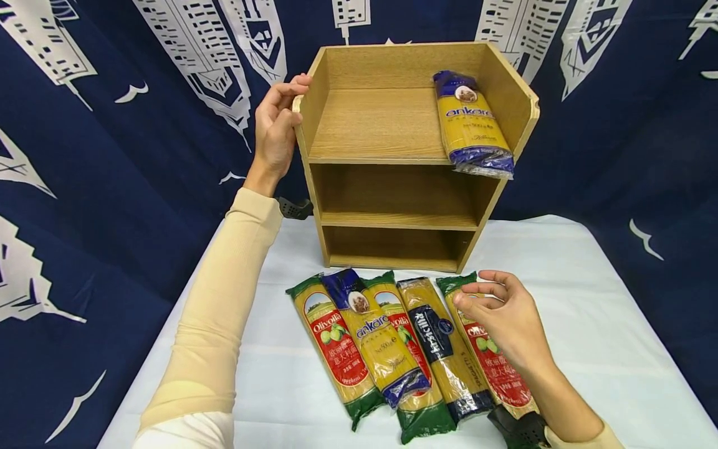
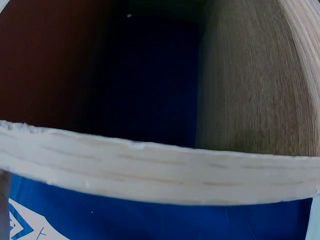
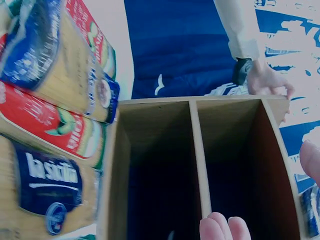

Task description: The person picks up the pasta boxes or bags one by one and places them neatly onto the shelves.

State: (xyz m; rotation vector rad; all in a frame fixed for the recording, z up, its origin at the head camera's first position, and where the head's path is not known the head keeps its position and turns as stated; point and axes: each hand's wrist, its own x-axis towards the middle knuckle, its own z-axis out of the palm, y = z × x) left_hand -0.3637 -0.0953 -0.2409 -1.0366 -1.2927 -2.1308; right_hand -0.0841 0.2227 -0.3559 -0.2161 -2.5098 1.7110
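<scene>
Dark blue cloth (image 1: 101, 206) printed with white buildings hangs behind and to both sides of a table (image 1: 606, 324) covered in white. At the table's far edge stands a wooden shelf unit (image 1: 404, 212) with an open top tray and two open compartments below it. One blue-and-yellow pasta pack (image 1: 471, 125) lies on the right of the top tray, against the right wall, its near end jutting past the front lip.

Five more packs lie side by side in front of the shelf, their far ends just short of its base: a green-and-red pack (image 1: 333, 352) at the left, a blue pack (image 1: 376, 337) overlapping it and the next green one (image 1: 412, 362), then a dark-labelled pack (image 1: 443, 349), then another green-and-red pack (image 1: 493, 355) at the right.

The left hand (image 1: 276, 128) rests on the upper left wall of the shelf, fingers curled over its top edge; the left wrist view shows only that wooden edge up close. The right hand (image 1: 507, 318) hovers above the rightmost pack with fingers loosely bent and apart, gripping nothing; whether the fingertips brush the wrapper is hard to say from the head view.

Bare white cloth lies open to the right of the row and to the left of the shelf, under the left forearm. The left half of the top tray is bare wood, and both lower compartments look dark and open in the right wrist view.
</scene>
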